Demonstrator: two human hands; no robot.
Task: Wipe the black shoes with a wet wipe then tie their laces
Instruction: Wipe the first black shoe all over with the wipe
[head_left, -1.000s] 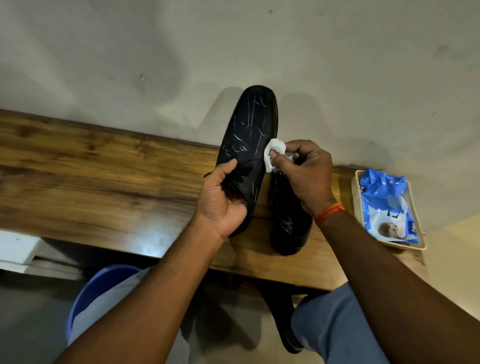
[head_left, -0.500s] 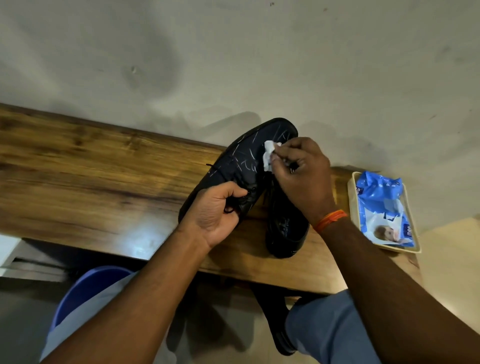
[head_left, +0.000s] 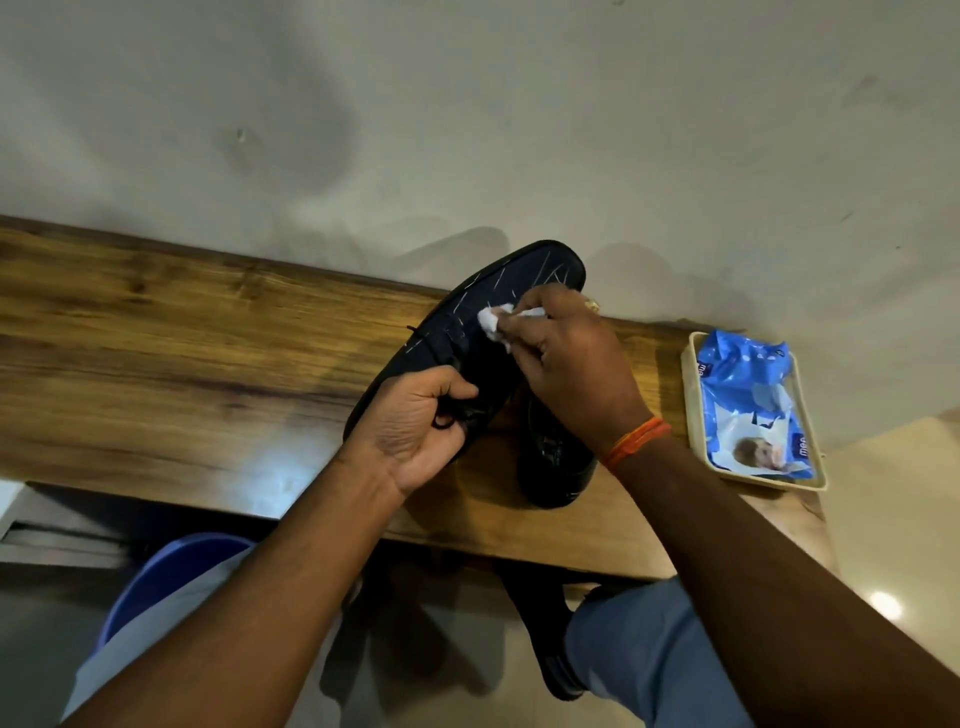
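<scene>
My left hand grips a black shoe near its laces and holds it tilted, toe up to the right, above the wooden shelf. White streaks mark its upper. My right hand pinches a crumpled white wet wipe and presses it against the middle of that shoe. The second black shoe stands on the shelf below my right wrist, partly hidden by it.
A cream tray holding a blue wet-wipe pack sits at the shelf's right end. A grey wall rises behind the shelf. A blue bucket is below on the left, and a dark shoe on the floor.
The held shoe has swung from upright to leaning toe-right. My right hand with the wipe has slid from the shoe's right edge onto its upper.
</scene>
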